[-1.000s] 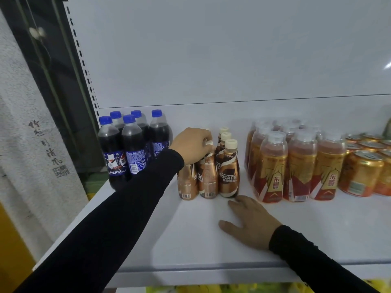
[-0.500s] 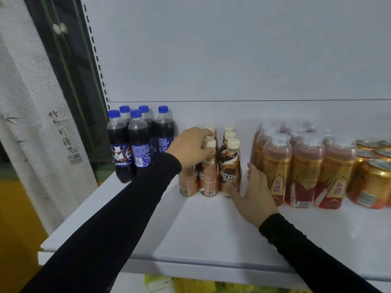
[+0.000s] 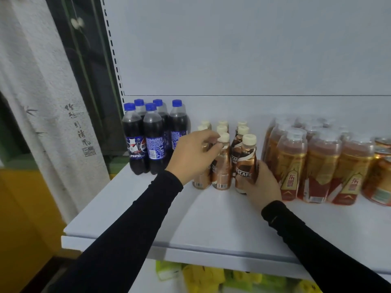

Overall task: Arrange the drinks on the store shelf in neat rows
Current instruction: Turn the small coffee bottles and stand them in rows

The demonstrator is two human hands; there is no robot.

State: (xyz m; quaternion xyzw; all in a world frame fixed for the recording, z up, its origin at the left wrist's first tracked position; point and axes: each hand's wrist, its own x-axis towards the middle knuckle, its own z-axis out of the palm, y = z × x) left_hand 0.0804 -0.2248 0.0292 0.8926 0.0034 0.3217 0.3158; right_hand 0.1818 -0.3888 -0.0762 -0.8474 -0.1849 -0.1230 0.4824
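Copper-brown coffee bottles [image 3: 243, 166] (cream caps [image 3: 249, 139])

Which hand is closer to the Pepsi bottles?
The left hand. It hovers just right of the Pepsi bottles, fingers on the left coffee bottles. The right hand is further right, gripping the front right coffee bottle.

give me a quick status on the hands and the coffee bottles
Left hand pinching a front coffee bottle near its top. Right hand gripping the front right coffee bottle. Tea bottles crowd close on the right.

Both hands, left hand [image 3: 193, 156] and right hand [image 3: 263, 185], grip coffee bottles [image 3: 245, 163] on the shelf [image 3: 190, 225].
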